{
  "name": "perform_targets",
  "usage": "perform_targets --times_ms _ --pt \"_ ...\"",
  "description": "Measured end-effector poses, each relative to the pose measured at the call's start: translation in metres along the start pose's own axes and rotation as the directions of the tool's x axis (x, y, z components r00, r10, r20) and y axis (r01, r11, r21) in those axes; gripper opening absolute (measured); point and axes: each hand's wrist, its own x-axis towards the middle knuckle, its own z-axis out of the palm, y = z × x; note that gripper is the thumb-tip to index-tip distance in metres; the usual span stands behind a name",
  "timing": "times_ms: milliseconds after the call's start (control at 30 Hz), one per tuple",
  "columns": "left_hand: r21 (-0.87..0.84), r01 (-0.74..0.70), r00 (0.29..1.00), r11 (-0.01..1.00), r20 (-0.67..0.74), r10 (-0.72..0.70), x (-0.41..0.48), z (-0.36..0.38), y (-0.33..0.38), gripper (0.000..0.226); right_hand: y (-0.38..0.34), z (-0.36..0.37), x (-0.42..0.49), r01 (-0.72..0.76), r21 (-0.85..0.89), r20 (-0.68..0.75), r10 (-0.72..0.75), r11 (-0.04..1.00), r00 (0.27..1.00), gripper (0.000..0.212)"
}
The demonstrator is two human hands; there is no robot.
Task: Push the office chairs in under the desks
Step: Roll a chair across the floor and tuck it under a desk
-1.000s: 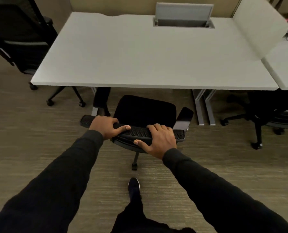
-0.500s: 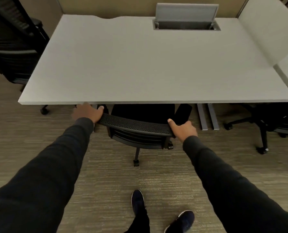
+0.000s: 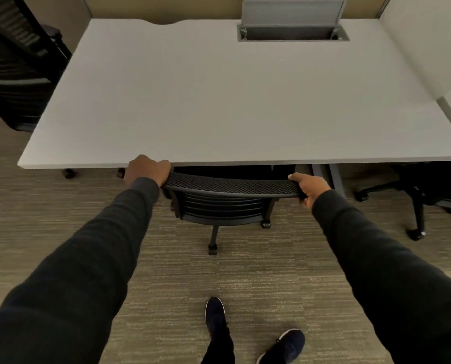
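Observation:
A black mesh-backed office chair (image 3: pixel 227 200) stands at the front edge of a light grey desk (image 3: pixel 219 101). Its seat and armrests are hidden under the desktop; only the backrest and one caster leg show. My left hand (image 3: pixel 146 170) grips the left end of the backrest's top rim, right against the desk edge. My right hand (image 3: pixel 309 189) grips the right end of the same rim.
Another black chair (image 3: pixel 11 74) stands to the left of the desk. A third chair (image 3: pixel 429 190) sits partly under the neighbouring desk at right. An open cable flap (image 3: pixel 292 24) is at the desk's back. My feet (image 3: pixel 216 316) stand on grey-brown carpet.
The chair has rolled forward under the desk, its seat and armrests now hidden. Both hands slid from the middle of the backrest to its outer ends. I stepped closer.

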Motion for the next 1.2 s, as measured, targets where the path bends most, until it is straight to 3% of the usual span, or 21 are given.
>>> perform_targets --times_ms 433,633,1200 --pt "-0.188 0.073 0.997 0.980 0.007 -0.073 -0.033 0.030 0.031 0.034 -0.026 -0.042 0.040 0.072 -0.035 -0.012 -0.072 0.997 0.997 0.013" --pt "-0.172 0.059 0.998 0.983 0.017 -0.057 -0.035 0.039 0.055 0.033 -0.033 -0.062 0.059 0.049 -0.022 -0.022 -0.049 0.999 0.999 0.023" --pt "-0.114 0.069 0.997 0.991 0.034 -0.066 -0.038 0.076 0.093 0.035 -0.052 -0.101 0.088 0.046 -0.069 -0.002 -0.046 0.997 0.999 0.016"
